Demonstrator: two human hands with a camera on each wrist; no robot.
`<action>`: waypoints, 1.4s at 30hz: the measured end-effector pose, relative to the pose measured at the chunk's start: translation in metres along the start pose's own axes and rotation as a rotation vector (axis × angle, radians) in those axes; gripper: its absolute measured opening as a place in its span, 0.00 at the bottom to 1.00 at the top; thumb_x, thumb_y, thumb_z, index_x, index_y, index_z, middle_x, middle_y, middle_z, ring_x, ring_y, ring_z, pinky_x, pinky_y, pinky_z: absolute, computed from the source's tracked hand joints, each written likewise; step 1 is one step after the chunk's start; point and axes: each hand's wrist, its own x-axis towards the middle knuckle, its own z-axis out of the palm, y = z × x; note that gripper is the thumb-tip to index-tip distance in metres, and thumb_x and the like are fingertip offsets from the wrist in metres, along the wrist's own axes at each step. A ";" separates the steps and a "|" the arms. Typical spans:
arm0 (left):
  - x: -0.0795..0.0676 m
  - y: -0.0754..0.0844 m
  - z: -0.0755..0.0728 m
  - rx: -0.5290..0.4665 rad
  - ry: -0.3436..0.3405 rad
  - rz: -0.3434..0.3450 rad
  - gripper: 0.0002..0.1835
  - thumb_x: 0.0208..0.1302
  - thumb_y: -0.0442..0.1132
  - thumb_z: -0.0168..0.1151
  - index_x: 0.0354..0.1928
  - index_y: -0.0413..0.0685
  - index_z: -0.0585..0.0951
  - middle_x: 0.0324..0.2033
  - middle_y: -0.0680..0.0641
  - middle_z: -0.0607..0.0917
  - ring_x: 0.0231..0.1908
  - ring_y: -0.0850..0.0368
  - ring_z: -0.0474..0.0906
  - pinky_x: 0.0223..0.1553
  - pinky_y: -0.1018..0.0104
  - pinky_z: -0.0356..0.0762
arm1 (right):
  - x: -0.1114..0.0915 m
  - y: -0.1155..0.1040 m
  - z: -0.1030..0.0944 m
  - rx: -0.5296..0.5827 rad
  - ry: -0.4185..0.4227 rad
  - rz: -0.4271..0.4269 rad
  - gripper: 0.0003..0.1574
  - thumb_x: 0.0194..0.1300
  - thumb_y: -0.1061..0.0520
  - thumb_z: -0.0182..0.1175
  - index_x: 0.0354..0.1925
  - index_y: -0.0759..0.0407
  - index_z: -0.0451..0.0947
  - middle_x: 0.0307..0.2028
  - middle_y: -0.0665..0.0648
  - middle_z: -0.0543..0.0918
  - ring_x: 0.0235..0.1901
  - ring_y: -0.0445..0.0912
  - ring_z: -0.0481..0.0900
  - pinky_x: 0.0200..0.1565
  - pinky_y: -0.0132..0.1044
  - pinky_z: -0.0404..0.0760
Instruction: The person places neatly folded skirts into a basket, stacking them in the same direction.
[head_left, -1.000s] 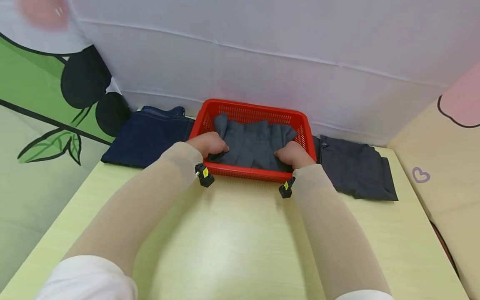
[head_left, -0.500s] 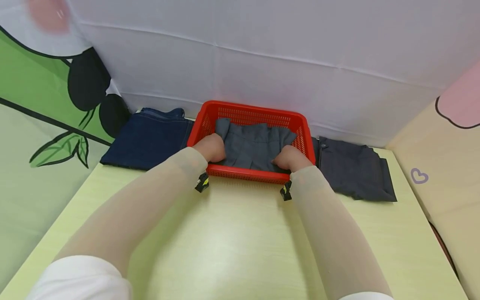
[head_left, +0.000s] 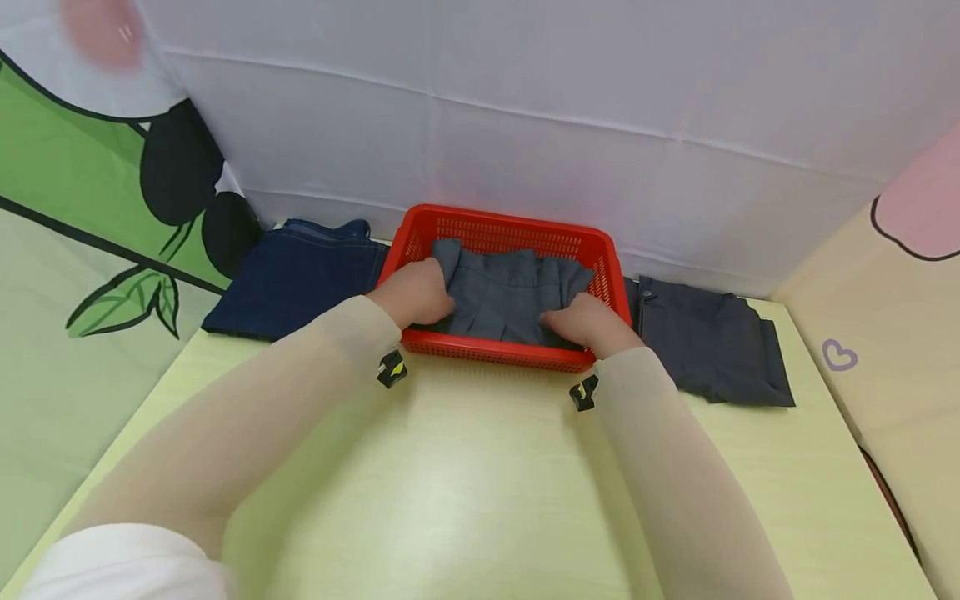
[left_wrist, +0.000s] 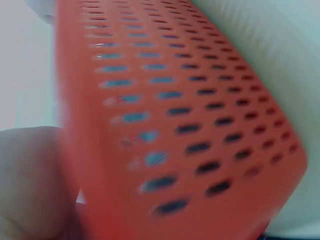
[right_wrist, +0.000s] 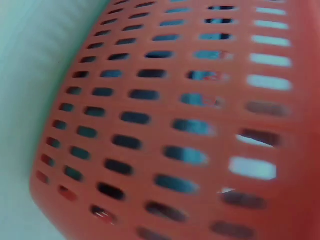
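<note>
A red perforated plastic basket (head_left: 517, 352) stands at the back of the table with a folded grey pleated skirt (head_left: 498, 292) lying in it. My left hand (head_left: 416, 292) reaches over the front left corner, its thumb side against the skirt's left part. Over the front right corner, my right hand (head_left: 588, 321) has its thumb at the skirt's right part. The fingers of both hands are hidden below, so I cannot tell whether they grip the cloth. In the left wrist view the basket wall (left_wrist: 200, 115) fills most of the picture; the right wrist view also shows its slotted wall (right_wrist: 150, 115).
Folded dark blue jeans (head_left: 300, 275) lie left of the basket, close to it. Folded dark grey trousers (head_left: 708, 342) with a button lie on its right. Behind the pale wooden table (head_left: 457, 467) hangs a white cloth backdrop (head_left: 555, 142).
Both hands first went lower into the basket with the skirt, which now lies flatter. Since then they have drawn slightly outward and apart, while the skirt has stayed in place.
</note>
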 end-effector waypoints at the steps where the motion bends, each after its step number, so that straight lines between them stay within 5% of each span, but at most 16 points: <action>1: -0.007 -0.001 -0.006 -0.015 -0.014 0.017 0.26 0.73 0.43 0.57 0.64 0.31 0.68 0.52 0.38 0.79 0.43 0.46 0.77 0.48 0.55 0.78 | -0.004 0.001 -0.001 0.013 0.010 -0.011 0.49 0.72 0.37 0.53 0.75 0.69 0.56 0.70 0.66 0.67 0.61 0.58 0.69 0.67 0.55 0.71; 4: -0.022 -0.006 -0.019 -0.024 0.023 0.063 0.28 0.73 0.41 0.54 0.66 0.29 0.65 0.52 0.37 0.79 0.44 0.44 0.76 0.48 0.54 0.78 | -0.014 0.003 -0.006 0.066 0.058 -0.030 0.53 0.73 0.35 0.53 0.78 0.67 0.51 0.74 0.66 0.63 0.68 0.60 0.66 0.69 0.57 0.68; 8: -0.035 -0.018 -0.034 -0.026 0.102 0.072 0.15 0.72 0.39 0.51 0.53 0.34 0.71 0.38 0.40 0.79 0.34 0.47 0.76 0.38 0.58 0.76 | -0.029 0.009 -0.012 0.186 0.147 -0.055 0.55 0.73 0.33 0.53 0.80 0.63 0.47 0.77 0.64 0.59 0.72 0.61 0.62 0.69 0.62 0.67; 10: -0.041 -0.027 -0.042 -0.046 0.130 0.065 0.12 0.71 0.38 0.51 0.49 0.37 0.71 0.36 0.39 0.80 0.33 0.47 0.78 0.36 0.58 0.77 | -0.035 0.014 -0.014 0.245 0.222 -0.086 0.51 0.74 0.34 0.53 0.79 0.62 0.51 0.73 0.63 0.65 0.69 0.60 0.66 0.68 0.61 0.69; 15: -0.049 -0.059 -0.060 -0.053 0.168 0.012 0.20 0.72 0.40 0.50 0.60 0.33 0.71 0.37 0.39 0.80 0.33 0.45 0.77 0.38 0.54 0.78 | -0.038 0.033 -0.008 0.331 0.450 -0.185 0.42 0.75 0.40 0.54 0.75 0.62 0.61 0.66 0.63 0.73 0.63 0.59 0.72 0.64 0.58 0.74; 18: -0.051 -0.080 -0.067 -0.027 0.175 -0.010 0.25 0.73 0.41 0.50 0.65 0.31 0.69 0.39 0.36 0.79 0.36 0.42 0.76 0.44 0.46 0.80 | -0.032 0.044 0.000 0.371 0.515 -0.224 0.39 0.75 0.44 0.55 0.74 0.63 0.62 0.64 0.64 0.74 0.58 0.59 0.75 0.59 0.58 0.79; 21: -0.055 -0.099 -0.073 -0.005 0.174 -0.021 0.28 0.74 0.44 0.49 0.67 0.30 0.67 0.48 0.32 0.79 0.43 0.39 0.75 0.52 0.37 0.77 | -0.028 0.050 0.007 0.429 0.530 -0.217 0.41 0.75 0.46 0.56 0.77 0.63 0.58 0.66 0.65 0.71 0.59 0.60 0.75 0.58 0.58 0.80; 26: -0.059 -0.128 -0.080 0.010 0.182 -0.040 0.30 0.75 0.48 0.47 0.68 0.30 0.66 0.56 0.28 0.77 0.44 0.38 0.75 0.50 0.37 0.75 | -0.028 0.054 0.013 0.582 0.537 -0.132 0.44 0.75 0.47 0.55 0.80 0.57 0.50 0.76 0.59 0.61 0.72 0.55 0.64 0.67 0.56 0.73; 37: -0.069 -0.195 -0.084 -0.026 0.178 -0.115 0.36 0.75 0.51 0.43 0.69 0.25 0.61 0.62 0.23 0.69 0.52 0.28 0.73 0.51 0.32 0.72 | -0.020 0.063 0.031 1.021 0.433 -0.105 0.40 0.78 0.59 0.50 0.81 0.55 0.50 0.73 0.60 0.66 0.66 0.57 0.71 0.66 0.52 0.75; 42: -0.070 -0.218 -0.084 -0.013 0.211 -0.141 0.35 0.72 0.51 0.44 0.65 0.23 0.63 0.60 0.22 0.71 0.51 0.26 0.72 0.50 0.32 0.72 | -0.018 0.066 0.033 1.079 0.431 -0.132 0.38 0.77 0.63 0.48 0.80 0.56 0.52 0.73 0.61 0.66 0.67 0.57 0.70 0.68 0.51 0.73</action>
